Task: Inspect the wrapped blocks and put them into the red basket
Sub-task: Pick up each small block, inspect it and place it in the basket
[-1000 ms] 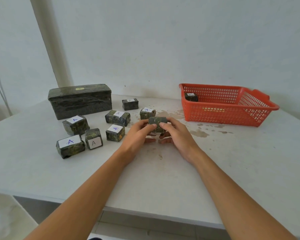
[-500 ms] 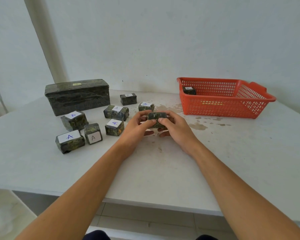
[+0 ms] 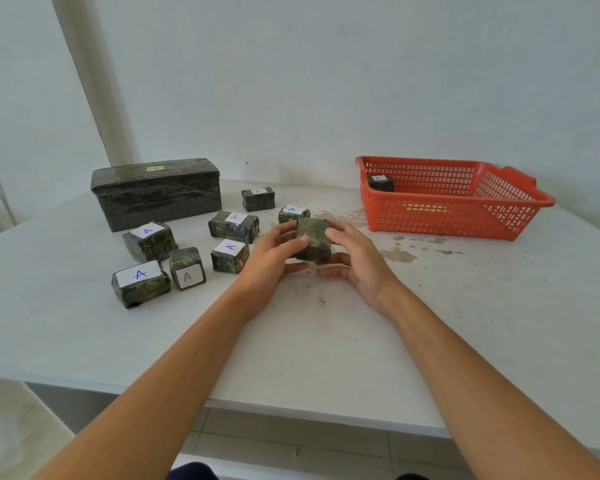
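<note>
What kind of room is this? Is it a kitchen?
Probably a plain workroom or sorting corner, not a kitchen: a stained white table against a blank white wall, dark wrapped blocks labelled A laid out, and a red plastic mesh basket to collect them.

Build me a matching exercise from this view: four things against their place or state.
Things:
1 basket
2 long box
3 held block
4 front-left block

Places or states:
a in left hand and right hand
b red, on the right
c white label A on top
d biggest, far left

Pairs: 1-b, 2-d, 3-a, 4-c.
</note>
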